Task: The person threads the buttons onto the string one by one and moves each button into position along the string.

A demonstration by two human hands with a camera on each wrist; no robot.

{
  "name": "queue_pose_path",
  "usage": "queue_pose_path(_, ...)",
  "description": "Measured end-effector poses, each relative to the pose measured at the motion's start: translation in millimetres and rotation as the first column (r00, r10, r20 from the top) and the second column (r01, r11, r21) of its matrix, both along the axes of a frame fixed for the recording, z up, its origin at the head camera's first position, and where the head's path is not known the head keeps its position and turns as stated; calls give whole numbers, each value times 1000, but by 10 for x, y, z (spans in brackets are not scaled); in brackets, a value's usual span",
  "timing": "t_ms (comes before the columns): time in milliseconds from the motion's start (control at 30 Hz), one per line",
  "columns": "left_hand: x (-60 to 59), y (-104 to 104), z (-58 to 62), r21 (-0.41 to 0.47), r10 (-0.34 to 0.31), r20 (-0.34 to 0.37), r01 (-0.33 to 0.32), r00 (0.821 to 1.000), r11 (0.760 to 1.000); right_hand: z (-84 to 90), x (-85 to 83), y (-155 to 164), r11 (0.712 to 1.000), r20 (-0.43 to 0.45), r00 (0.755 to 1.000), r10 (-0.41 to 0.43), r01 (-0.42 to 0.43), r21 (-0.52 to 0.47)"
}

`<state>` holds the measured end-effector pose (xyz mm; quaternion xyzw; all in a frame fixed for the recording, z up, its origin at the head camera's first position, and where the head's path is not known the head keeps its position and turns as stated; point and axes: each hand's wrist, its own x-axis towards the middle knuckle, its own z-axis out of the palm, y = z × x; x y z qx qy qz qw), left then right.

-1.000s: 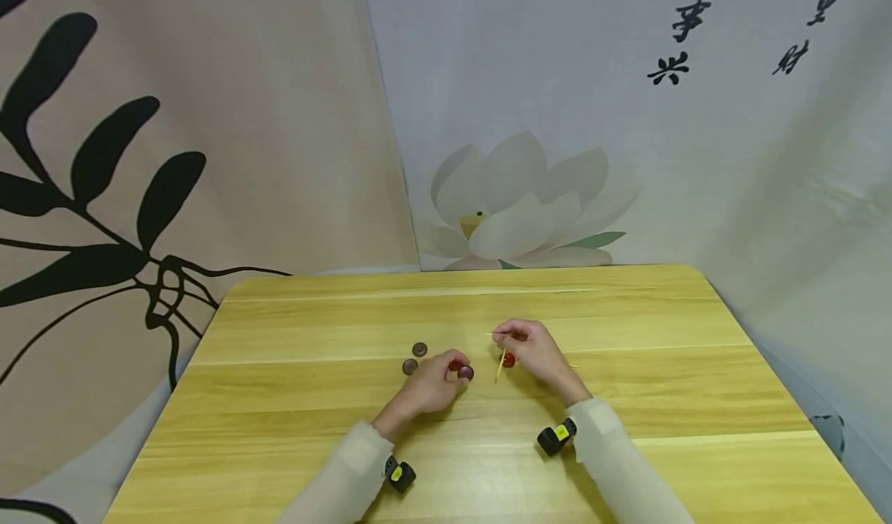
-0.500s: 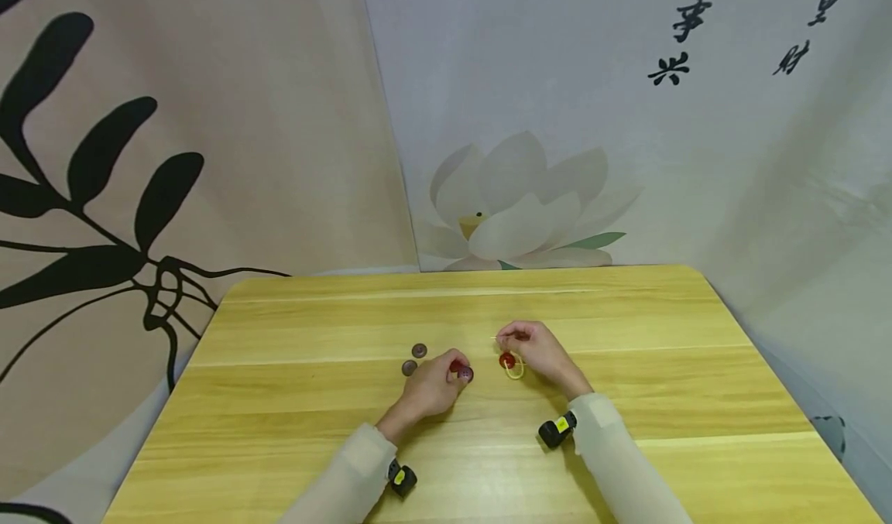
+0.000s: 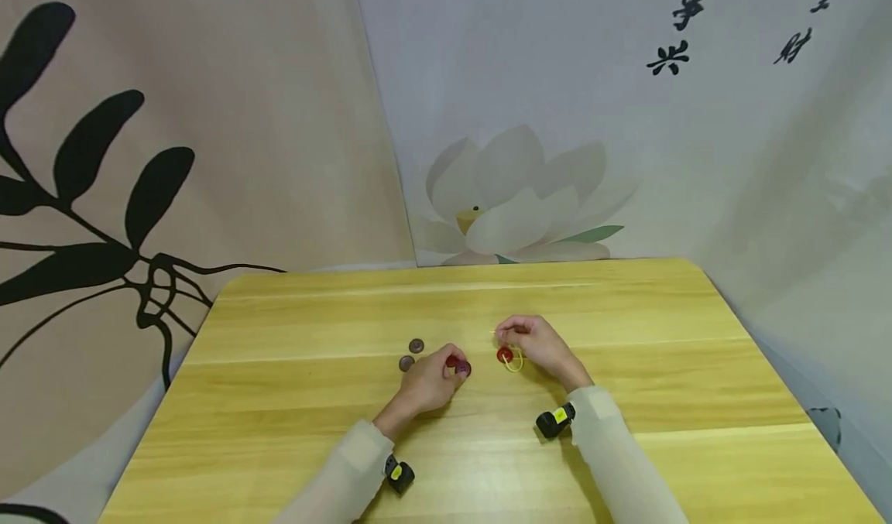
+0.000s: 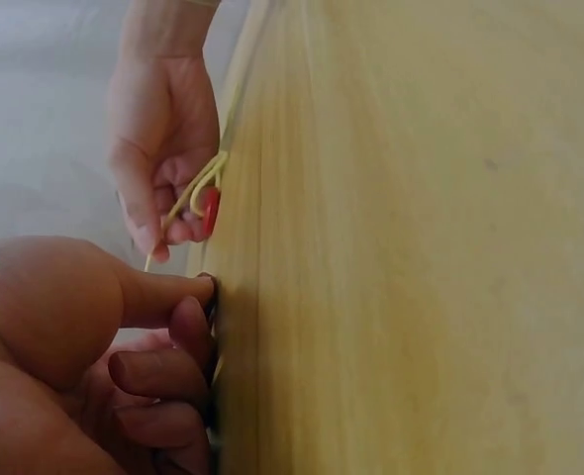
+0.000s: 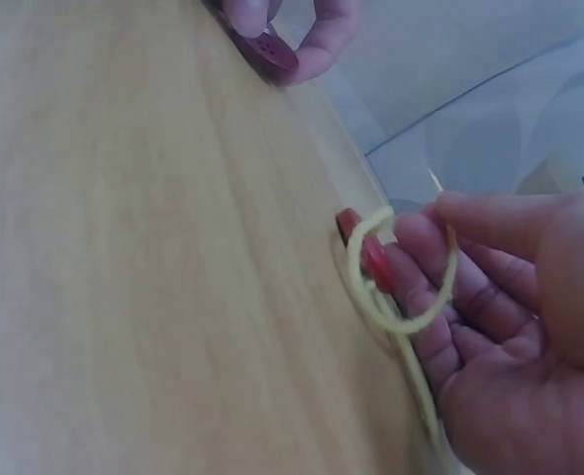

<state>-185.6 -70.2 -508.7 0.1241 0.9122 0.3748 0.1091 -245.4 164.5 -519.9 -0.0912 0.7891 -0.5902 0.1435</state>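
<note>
My left hand [image 3: 430, 381] pinches a maroon button [image 5: 272, 54] low over the table, with a dark red button [image 3: 451, 361] beside it at the fingertips. To its right, thumb and forefinger of my right hand [image 3: 535, 338] pinch the tip of a yellow cord [image 5: 440, 307]; a thin pointed end sticks out past them. The cord passes through a red button [image 3: 505, 354] and hangs in a loop below the right fingers. In the right wrist view this red button [image 5: 371, 259] stands on edge close to the curled fingers.
Two dark brown buttons [image 3: 416, 345] lie on the wooden table [image 3: 627, 446] just left of the left hand. Small black cameras [image 3: 399, 475] are strapped at both wrists. A printed cloth [image 3: 313, 121] hangs behind the table's far edge.
The yellow cord, which hung straight down before the red button a second ago, now curves in a loop at it. Both hands stay nearly in place; the head view has tilted slightly.
</note>
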Motion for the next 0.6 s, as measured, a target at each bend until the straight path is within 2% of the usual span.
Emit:
queue_pose_path(233,-29,-6,11,27,23,55,-24,998,999,19,-22,4,1000,1,1000,2,-2,-12)
queue_pose_path(400,-20,-8,11,30,29,59,-31,998,999,4,-29,7,1000,16,1000,10,-10,-30)
queue_pose_path(600,7,1,-14,33,40,26,-41,999,999,7,-19,6,1000,17,1000,24,-24,-15)
